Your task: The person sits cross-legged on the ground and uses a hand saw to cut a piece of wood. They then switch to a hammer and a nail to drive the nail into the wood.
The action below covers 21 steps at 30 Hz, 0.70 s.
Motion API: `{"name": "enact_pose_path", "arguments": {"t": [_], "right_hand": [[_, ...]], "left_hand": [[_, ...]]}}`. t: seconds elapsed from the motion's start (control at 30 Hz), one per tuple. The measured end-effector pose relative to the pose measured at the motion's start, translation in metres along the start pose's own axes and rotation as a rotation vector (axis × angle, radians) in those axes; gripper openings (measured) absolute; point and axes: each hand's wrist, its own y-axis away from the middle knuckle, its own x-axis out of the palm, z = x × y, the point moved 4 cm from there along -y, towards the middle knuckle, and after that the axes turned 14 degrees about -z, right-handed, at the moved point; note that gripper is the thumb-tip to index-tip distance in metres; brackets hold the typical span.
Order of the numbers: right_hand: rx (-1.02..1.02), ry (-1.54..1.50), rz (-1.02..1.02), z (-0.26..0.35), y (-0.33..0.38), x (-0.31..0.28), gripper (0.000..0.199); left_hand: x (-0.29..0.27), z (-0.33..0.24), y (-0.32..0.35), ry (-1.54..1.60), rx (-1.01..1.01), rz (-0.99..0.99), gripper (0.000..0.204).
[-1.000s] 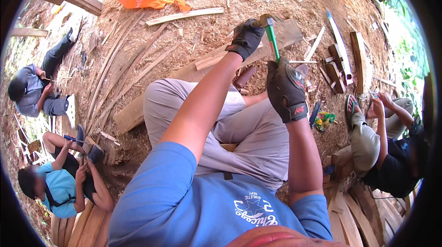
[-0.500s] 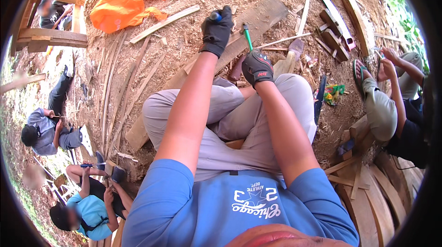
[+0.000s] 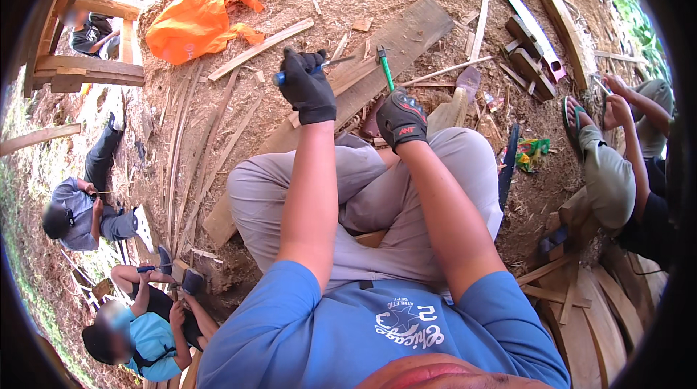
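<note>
My left hand, in a black glove, is closed around a blue-handled tool. The tool's thin metal shaft points right, over a long plank on the ground. Most of its handle is hidden in my fist, and its tip is too small to make out. In my right hand, also gloved, is a hammer with a green handle. Its small metal head is up over the plank, and I cannot tell whether it touches the wood. My legs are crossed just below both hands.
An orange bag lies at the far left. Long wood strips and shavings cover the ground. A long blue-and-white blade and wooden blocks lie far right. One person sits at the right, several others at the left.
My left hand has moved left and nearer, turning so that the tool's metal shaft now shows. My right hand and the hammer have shifted slightly nearer.
</note>
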Motion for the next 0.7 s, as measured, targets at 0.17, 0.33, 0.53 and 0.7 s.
{"name": "enact_pose_path", "arguments": {"t": [0.17,0.33,0.53,0.7], "right_hand": [[-0.042,0.016,0.071,0.003,0.000,0.001,0.031],[-0.023,0.006,0.048,0.001,-0.004,0.007,0.033],[-0.039,0.027,0.063,0.007,0.000,0.003,0.039],[-0.022,0.012,0.085,0.006,0.002,-0.001,0.041]], "left_hand": [[0.037,-0.024,0.003,-0.233,0.021,0.149,0.047],[0.054,0.004,0.001,-0.903,0.203,0.306,0.042],[0.053,0.026,-0.007,-1.018,0.272,0.336,0.039],[0.055,0.027,-0.004,-0.982,0.227,0.360,0.033]]}}
